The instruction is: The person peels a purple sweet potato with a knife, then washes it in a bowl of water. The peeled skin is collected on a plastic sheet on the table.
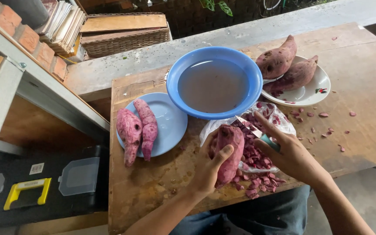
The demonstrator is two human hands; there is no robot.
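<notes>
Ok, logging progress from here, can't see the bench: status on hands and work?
Left hand gripping purple sweet potato, upright. Right hand holding teal-handled knife at its top. Purple peelings piled beneath; nothing blocking.

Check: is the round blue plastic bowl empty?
No: the round blue plastic bowl holds murky water nearly filling its base.

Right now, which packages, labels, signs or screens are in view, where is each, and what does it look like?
Sticker label: on the black toolbox, lower left; small white rectangle with dark bars.
Plastic bag: on the wooden table under the right hand; clear, crumpled, holding purple peelings.
No signs or screens.
</notes>
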